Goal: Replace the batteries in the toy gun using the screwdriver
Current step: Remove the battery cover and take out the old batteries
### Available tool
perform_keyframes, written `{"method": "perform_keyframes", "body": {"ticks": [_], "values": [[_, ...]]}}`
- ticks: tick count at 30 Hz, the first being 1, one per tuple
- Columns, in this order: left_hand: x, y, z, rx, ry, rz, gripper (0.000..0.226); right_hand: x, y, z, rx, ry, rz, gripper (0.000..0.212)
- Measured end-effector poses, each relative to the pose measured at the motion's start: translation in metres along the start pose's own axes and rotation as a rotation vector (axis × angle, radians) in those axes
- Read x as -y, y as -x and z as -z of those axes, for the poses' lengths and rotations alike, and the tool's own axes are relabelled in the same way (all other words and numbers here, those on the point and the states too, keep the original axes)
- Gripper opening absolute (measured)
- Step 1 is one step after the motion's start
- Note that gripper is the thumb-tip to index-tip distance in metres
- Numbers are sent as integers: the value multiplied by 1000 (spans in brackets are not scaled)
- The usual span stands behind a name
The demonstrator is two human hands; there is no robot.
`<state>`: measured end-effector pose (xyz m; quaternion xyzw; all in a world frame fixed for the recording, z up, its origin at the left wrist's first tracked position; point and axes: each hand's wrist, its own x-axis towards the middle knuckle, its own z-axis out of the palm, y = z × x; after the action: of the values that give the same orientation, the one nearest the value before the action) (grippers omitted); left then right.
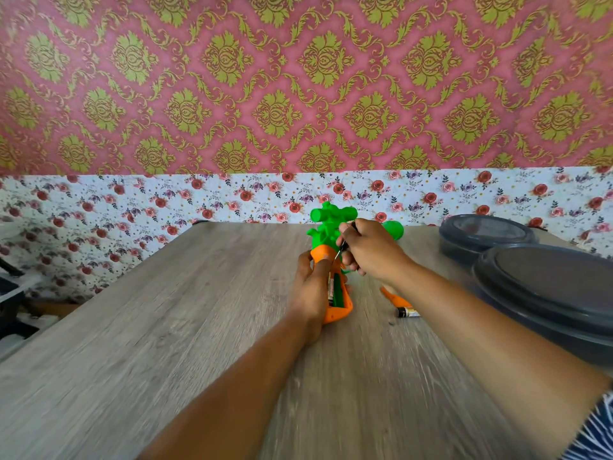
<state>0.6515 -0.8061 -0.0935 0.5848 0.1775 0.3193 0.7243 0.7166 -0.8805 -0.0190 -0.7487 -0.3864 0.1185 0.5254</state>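
A green and orange toy gun (pixel 326 232) lies on the wooden table with its orange grip toward me. My left hand (pixel 311 287) grips the orange handle, whose battery compartment is open with a battery showing inside. My right hand (pixel 368 250) holds a thin screwdriver (pixel 343 249), tip pointing down at the top of the handle. A loose battery (pixel 407 312) lies on the table to the right. Next to it an orange piece (pixel 389 295), apparently the cover, is partly hidden by my right forearm.
Two dark grey round lidded containers (pixel 547 287) (pixel 484 235) stand at the right side of the table. The table's left edge (pixel 99 293) runs diagonally, with dark objects beyond it. A floral wall stands close behind the table.
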Motion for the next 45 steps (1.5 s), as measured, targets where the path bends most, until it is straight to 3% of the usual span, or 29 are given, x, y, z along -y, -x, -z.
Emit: {"method": "perform_keyframes", "body": {"ticks": [6,13,17,20,23,25,28,30,38,45], "values": [[0,-1,1,-17,-22,13,26,-11,8,3,-35,-96,52,27],[-2,1,1,-4,-24,20,24,-20,21,5,-251,-197,151,29],[0,1,1,-32,-28,20,30,-36,28,2,-82,168,125,9],[0,2,1,-51,-78,20,49,-40,31,-7,2,115,107,13],[0,2,1,-38,-51,31,34,-39,33,-12,-19,50,93,9],[-2,2,1,-26,-6,66,30,-38,35,-11,-33,-25,62,8],[-1,1,1,-11,27,137,61,-33,41,7,0,-145,-13,5],[-1,0,2,-22,38,138,53,-28,44,28,19,-166,-52,7],[-1,0,5,-2,78,128,48,-53,49,94,50,84,-434,7],[-2,1,5,2,51,132,50,-70,46,100,110,296,-518,10]]}}
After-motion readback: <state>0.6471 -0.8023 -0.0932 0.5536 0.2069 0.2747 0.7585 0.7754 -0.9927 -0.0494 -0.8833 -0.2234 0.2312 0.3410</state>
